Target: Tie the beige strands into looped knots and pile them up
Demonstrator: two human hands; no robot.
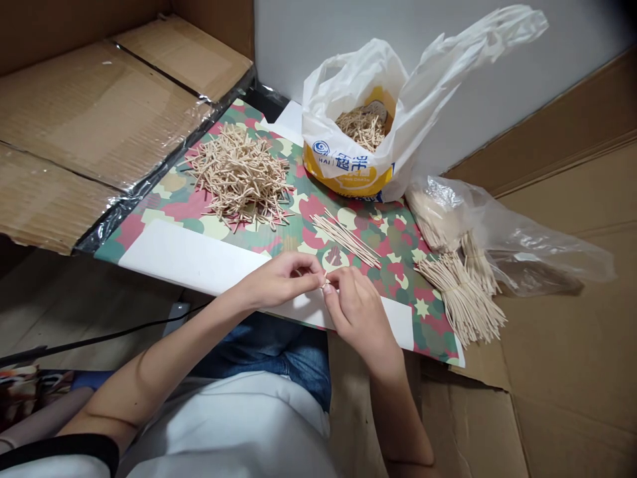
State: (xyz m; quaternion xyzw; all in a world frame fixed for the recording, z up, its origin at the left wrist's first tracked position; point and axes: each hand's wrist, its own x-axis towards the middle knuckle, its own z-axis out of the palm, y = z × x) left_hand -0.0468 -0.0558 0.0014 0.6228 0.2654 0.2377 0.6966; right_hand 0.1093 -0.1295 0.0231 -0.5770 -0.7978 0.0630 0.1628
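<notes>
Beige thin sticks [347,240] lie just far of the R hand [357,305] (nearer one btw), long axis far-left to near-right. It + L hand [284,281] pinch a small pale piece [326,283], mostly hidden tho.

Your head-worn camera is looking forward and down from above your white T-shirt [239,425], which is showing at the bottom edge. Your left hand [293,275] and right hand [361,315] are appearing close, near the centre; the camouflage-patterned tabletop [304,229] is stretching beyond them, and the pale wall [279,50] is backing the top.
</notes>
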